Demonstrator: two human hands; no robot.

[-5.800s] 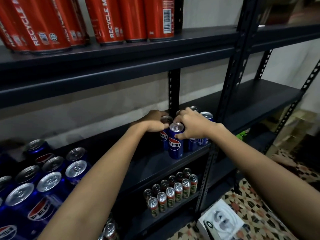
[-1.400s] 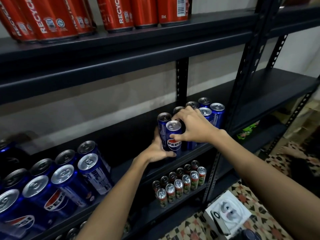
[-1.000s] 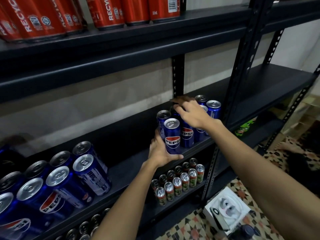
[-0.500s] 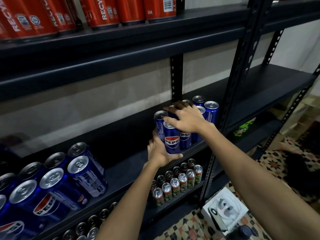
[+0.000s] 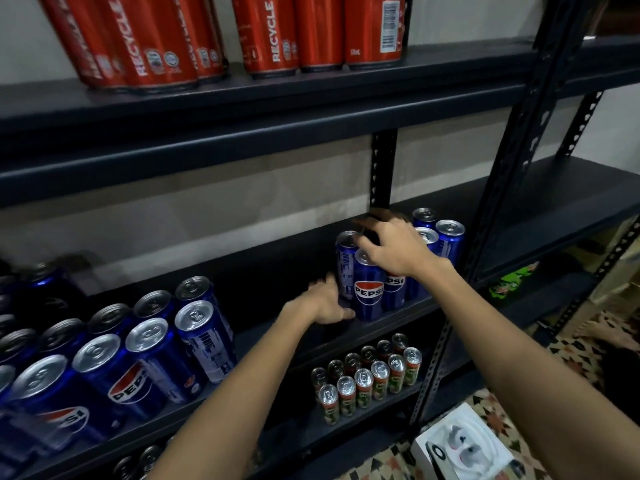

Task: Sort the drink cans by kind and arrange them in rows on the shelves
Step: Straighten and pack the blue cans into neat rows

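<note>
A tight cluster of blue Pepsi cans [image 5: 369, 292] stands upright at the right end of the black middle shelf [image 5: 277, 336]. My right hand [image 5: 398, 252] lies spread over the tops of the front cans, hiding some of them. Blurred and with its fingers apart, my left hand [image 5: 323, 303] is low beside the front can's left side, holding nothing. A second, larger group of Pepsi cans [image 5: 152, 355] fills the shelf's left end in rows. Red cans [image 5: 311, 29] stand on the top shelf. Small green-labelled cans [image 5: 367, 379] sit in two rows on the lower shelf.
A black perforated upright [image 5: 512, 161] rises just right of the can cluster. Bare shelf lies between the two Pepsi groups. A green packet [image 5: 512, 280] lies on the right bay's lower shelf. A white box [image 5: 460, 448] sits on the patterned floor.
My left hand has let go of the front can's side and drawn slightly left and down. My right hand stays on the can tops. The view has tilted a little.
</note>
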